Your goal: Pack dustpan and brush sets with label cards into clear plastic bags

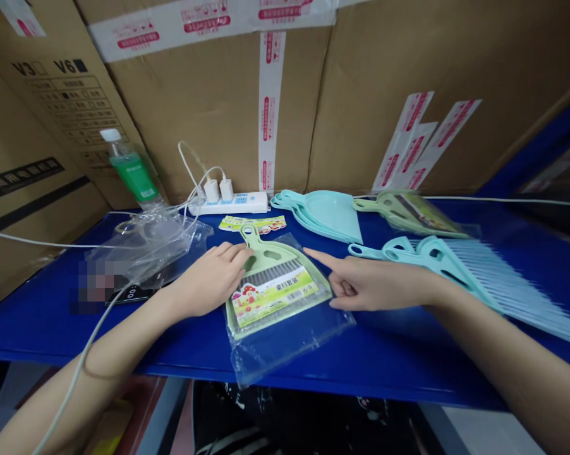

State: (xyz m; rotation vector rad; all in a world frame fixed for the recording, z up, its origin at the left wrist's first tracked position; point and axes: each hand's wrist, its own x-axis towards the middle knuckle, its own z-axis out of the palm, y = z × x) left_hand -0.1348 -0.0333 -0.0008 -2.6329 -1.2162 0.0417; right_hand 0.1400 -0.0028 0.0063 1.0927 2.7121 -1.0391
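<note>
A light green dustpan (266, 254) with a grey-bristled brush and a colourful label card (275, 296) lies inside a clear plastic bag (289, 344), handle end away from me. My left hand (221, 278) has its fingers bent over the dustpan's left edge near the handle; its thumb is hidden. On the other side is my right hand (361, 278), index finger stretched toward the dustpan's upper right edge, the remaining fingers curled. Nothing shows in its grasp, and its thumb comes close to the bag.
Light blue dustpans (332, 212) lie stacked behind, beside another bagged green set (412, 212). Light blue brushes (479, 272) lie at right. Label cards (254, 224), a power strip (247, 203), loose plastic bags (157, 240), a bottle (134, 174) and cables surround the left side. Cardboard boxes (209, 114) stand behind.
</note>
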